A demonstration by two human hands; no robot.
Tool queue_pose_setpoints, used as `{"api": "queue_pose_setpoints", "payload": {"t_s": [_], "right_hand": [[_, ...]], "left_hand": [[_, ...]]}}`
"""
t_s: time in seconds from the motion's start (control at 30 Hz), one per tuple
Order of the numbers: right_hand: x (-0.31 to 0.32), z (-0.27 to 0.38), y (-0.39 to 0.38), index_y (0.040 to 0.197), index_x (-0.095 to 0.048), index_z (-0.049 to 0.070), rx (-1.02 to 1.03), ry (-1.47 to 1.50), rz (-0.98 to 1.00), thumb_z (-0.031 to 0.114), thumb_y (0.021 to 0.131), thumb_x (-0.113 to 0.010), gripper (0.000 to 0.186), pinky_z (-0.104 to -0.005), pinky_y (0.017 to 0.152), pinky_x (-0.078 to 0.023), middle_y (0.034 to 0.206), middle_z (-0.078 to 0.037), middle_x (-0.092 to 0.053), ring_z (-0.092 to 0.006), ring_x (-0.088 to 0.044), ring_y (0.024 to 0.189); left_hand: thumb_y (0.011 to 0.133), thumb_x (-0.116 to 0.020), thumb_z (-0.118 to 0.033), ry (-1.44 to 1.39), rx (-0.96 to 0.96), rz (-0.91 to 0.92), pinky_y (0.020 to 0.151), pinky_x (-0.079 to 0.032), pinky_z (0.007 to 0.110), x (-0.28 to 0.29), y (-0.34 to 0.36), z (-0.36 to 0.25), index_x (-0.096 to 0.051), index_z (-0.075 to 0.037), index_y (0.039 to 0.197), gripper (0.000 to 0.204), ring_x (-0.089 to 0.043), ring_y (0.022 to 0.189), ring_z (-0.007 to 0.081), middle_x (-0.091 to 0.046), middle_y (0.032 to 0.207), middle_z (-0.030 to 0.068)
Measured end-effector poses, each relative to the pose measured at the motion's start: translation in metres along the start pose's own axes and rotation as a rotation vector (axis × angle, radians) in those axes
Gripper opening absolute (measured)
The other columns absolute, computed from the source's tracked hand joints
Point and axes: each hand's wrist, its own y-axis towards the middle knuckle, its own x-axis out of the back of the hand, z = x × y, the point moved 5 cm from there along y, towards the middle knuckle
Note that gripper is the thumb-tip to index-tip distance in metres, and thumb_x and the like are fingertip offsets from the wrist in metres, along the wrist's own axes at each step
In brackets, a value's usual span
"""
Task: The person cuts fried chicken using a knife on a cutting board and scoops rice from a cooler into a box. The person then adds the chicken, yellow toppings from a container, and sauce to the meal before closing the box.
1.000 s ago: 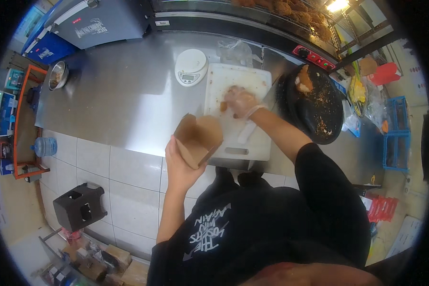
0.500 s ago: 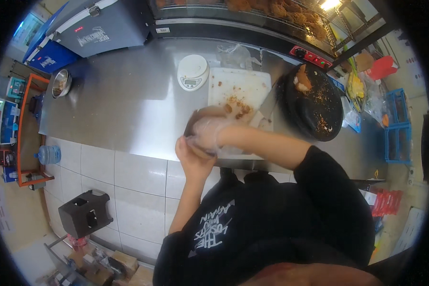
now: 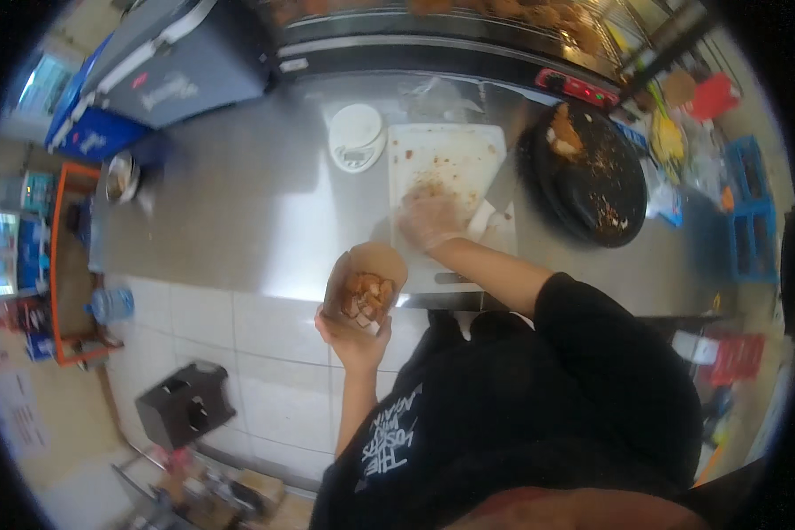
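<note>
My left hand [image 3: 355, 343] is closed around a brown paper food box [image 3: 385, 261] and holds it tilted at the counter's front edge. Chopped pieces of fried chicken [image 3: 365, 299] show inside it. In a clear plastic glove, my right hand [image 3: 433, 219] is down on the white cutting board [image 3: 455, 146], its fingers bunched over brown crumbs [image 3: 429, 189]. What those fingers hold, if anything, is hidden and blurred. A knife with a white handle [image 3: 480, 217] lies beside my right hand, its blade slanting away over the board's right edge.
A white kitchen scale [image 3: 357, 137] stands left of the board. To the right is a round black pan [image 3: 589, 181] with a fried chicken piece [image 3: 564, 132] and crumbs. A heated display case [image 3: 433, 53] borders the steel counter [image 3: 221, 212] behind; a metal bowl [image 3: 122, 177] stands far left.
My right hand has left the paper box and moved right and away onto the cutting board. The box now tips open, showing the chicken, in my left hand. The whole view has shifted slightly.
</note>
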Motion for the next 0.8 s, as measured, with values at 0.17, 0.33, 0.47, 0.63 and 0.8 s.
{"api": "queue_pose_setpoints", "payload": {"t_s": [0.17,0.33,0.47,0.63,0.8], "right_hand": [[-0.059,-0.060,0.021,0.076,-0.063,0.008,0.210,0.249,0.138,0.023,0.080,-0.048,0.022,-0.0408,0.078,-0.044,0.086,-0.015,-0.062,-0.0275,-0.058,0.083],[0.078,-0.118,0.013,0.082,-0.061,0.003,0.304,0.418,-0.116,0.024,0.079,-0.049,0.024,-0.0397,0.076,-0.046,0.084,-0.016,-0.061,-0.0290,-0.058,0.085],[0.216,-0.213,-0.123,0.088,-0.059,0.000,0.465,0.287,-0.486,0.025,0.078,-0.051,0.028,-0.0387,0.074,-0.048,0.082,-0.016,-0.060,-0.0301,-0.058,0.086],[0.273,-0.298,-0.335,0.085,-0.060,-0.001,-0.181,0.588,-0.174,0.026,0.076,-0.049,0.030,-0.0380,0.073,-0.050,0.079,-0.017,-0.060,-0.0338,-0.059,0.081],[0.181,-0.421,-0.489,0.067,-0.062,0.004,-1.352,0.493,-0.640,0.038,0.072,-0.049,0.036,-0.0391,0.078,-0.046,0.077,-0.014,-0.060,-0.0347,-0.056,0.078]], "left_hand": [[0.071,-0.066,-0.022,-0.288,-0.187,0.273,0.095,-0.036,0.039,-0.044,0.015,-0.088,-0.033,0.000,0.125,0.067,-0.043,0.115,0.0275,-0.042,0.123,0.0176],[0.070,-0.068,-0.021,-0.308,-0.482,0.529,0.095,-0.037,0.039,-0.125,0.010,-0.178,-0.031,0.000,0.126,0.070,-0.044,0.114,0.0272,-0.042,0.123,0.0173],[0.069,-0.069,-0.020,-0.430,-0.732,0.859,0.094,-0.037,0.039,-0.211,-0.060,-0.276,-0.029,-0.001,0.127,0.073,-0.044,0.113,0.0270,-0.043,0.123,0.0171],[0.068,-0.071,-0.019,-0.524,-0.958,1.260,0.094,-0.038,0.039,-0.271,-0.205,-0.378,-0.027,-0.001,0.128,0.076,-0.045,0.111,0.0267,-0.043,0.123,0.0168],[0.067,-0.072,-0.017,-0.510,-1.060,1.506,0.094,-0.038,0.039,-0.315,-0.364,-0.446,-0.025,-0.001,0.128,0.079,-0.046,0.110,0.0264,-0.043,0.123,0.0165]]}}
